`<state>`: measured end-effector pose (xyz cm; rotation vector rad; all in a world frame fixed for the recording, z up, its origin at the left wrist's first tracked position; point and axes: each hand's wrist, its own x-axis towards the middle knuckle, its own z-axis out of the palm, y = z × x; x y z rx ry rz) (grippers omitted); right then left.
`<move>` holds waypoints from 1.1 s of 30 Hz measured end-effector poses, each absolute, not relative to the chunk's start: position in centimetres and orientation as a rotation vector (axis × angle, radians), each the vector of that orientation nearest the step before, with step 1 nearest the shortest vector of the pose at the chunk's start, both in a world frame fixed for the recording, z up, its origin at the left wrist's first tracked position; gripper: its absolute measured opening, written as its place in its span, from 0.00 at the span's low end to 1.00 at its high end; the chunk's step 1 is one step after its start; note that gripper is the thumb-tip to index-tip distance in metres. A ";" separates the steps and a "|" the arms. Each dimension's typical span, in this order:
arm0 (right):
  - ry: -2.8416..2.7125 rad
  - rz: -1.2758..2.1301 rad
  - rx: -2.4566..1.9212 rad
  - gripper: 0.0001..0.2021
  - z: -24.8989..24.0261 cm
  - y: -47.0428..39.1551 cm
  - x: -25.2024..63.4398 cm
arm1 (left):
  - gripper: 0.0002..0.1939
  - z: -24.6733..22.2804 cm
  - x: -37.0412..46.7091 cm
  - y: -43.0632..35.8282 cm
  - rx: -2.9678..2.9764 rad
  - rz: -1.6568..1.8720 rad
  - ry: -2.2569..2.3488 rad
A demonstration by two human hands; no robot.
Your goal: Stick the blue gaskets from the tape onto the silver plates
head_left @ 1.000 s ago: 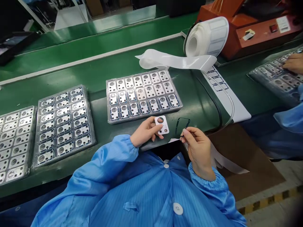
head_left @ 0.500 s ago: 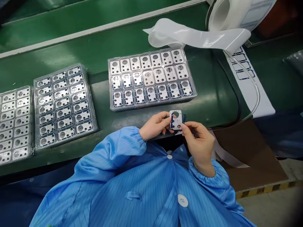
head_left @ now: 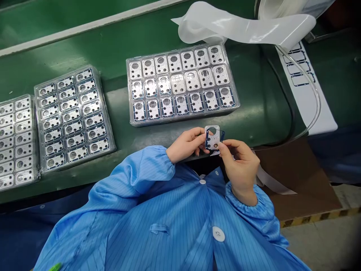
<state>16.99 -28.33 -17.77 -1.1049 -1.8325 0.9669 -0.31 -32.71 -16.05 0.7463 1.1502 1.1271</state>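
My left hand [head_left: 186, 145] is closed on the left edge of a small silvery metal plate [head_left: 213, 135] with a large round hole and smaller holes. A thin dark blue adhesive frame [head_left: 223, 135] lies along the plate and sticks out past its right side. Thumb and fingers of my right hand [head_left: 239, 162] pinch the frame at the plate's lower right corner. Just beyond my hands, a clear plastic tray [head_left: 180, 118] carries rows of similar plates, several of them with dark blue edging.
Two more plate-filled trays stand at left, one nearer [head_left: 107, 120] and one at the frame edge [head_left: 35, 146]. A curling white liner strip [head_left: 245, 30] hangs from a roll [head_left: 278, 8]. Below it are a white sheet with blue frames [head_left: 318, 109] and a black cable [head_left: 285, 107].
The view has shifted slightly, so the trays and liner sit higher in the picture. Both hands keep hold of the plate and frame, which still overlap at much the same angle.
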 end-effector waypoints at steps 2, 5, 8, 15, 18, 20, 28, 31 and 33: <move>-1.838 0.951 -1.100 0.06 -17.7 -28.3 17.0 | 0.18 -16.1 -0.3 -32.7 0.749 1.132 1.147; -1.863 0.903 -1.095 0.06 -17.5 -28.3 16.9 | 0.19 -16.2 -0.3 -32.7 0.747 1.144 1.146; -1.899 0.829 -1.079 0.07 -17.2 -28.3 16.8 | 0.19 -16.2 -0.4 -32.7 0.757 1.139 1.148; -2.007 0.601 -0.980 0.05 -16.5 -28.3 16.5 | 0.16 -16.1 -0.3 -32.7 0.760 1.137 1.167; -2.035 0.543 -0.940 0.03 -16.4 -28.4 16.5 | 0.14 -16.1 -0.3 -32.7 0.755 1.139 1.172; -2.051 0.525 -0.942 0.03 -16.3 -28.4 16.5 | 0.15 -16.1 -0.3 -32.7 0.754 1.138 1.173; -2.081 0.533 -0.917 0.02 -16.1 -28.5 16.6 | 0.15 -16.2 -0.3 -32.6 0.750 1.143 1.173; -2.081 0.530 -0.904 0.01 -16.1 -28.5 16.5 | 0.15 -16.2 -0.3 -32.7 0.748 1.150 1.168; -2.080 0.524 -0.889 0.02 -16.2 -28.5 16.5 | 0.15 -16.2 -0.3 -32.7 0.746 1.154 1.163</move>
